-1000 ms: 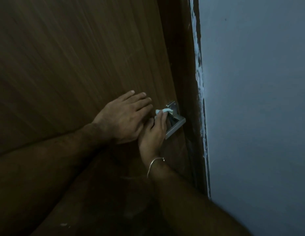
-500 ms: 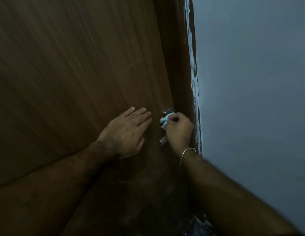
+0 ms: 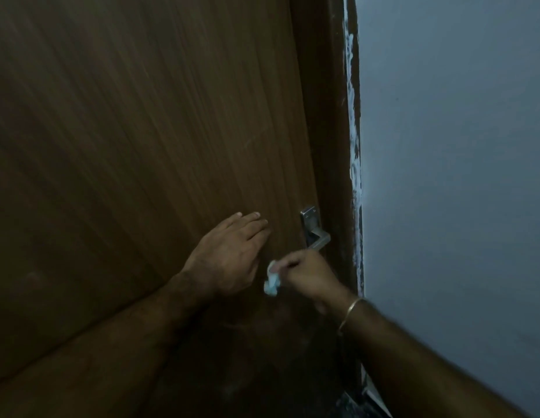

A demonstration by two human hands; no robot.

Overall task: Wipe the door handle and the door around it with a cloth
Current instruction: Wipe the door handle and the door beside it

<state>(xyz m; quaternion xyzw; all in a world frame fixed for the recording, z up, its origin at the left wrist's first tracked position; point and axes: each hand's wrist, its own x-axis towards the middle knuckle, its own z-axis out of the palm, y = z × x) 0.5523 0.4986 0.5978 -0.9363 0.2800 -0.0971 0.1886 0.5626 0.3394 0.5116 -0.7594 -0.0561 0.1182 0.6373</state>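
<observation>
A brown wooden door (image 3: 142,131) fills the left of the view. Its silver lever handle (image 3: 315,233) on a metal plate sits near the door's right edge. My left hand (image 3: 232,254) lies flat on the door, fingers straight, to the left of the handle. My right hand (image 3: 308,274) is just below the handle, fingers curled, and grips a small crumpled pale cloth (image 3: 272,280) that hangs at its left side against the door. The handle is uncovered.
A dark brown door frame (image 3: 332,116) runs down right of the door, with a streak of white paint (image 3: 353,131) along its edge. A grey-blue wall (image 3: 458,146) fills the right side. A bangle (image 3: 348,312) circles my right wrist.
My right hand has come down off the handle with the cloth, from on the lever to just below it. The handle now shows. My left hand stays flat on the door.
</observation>
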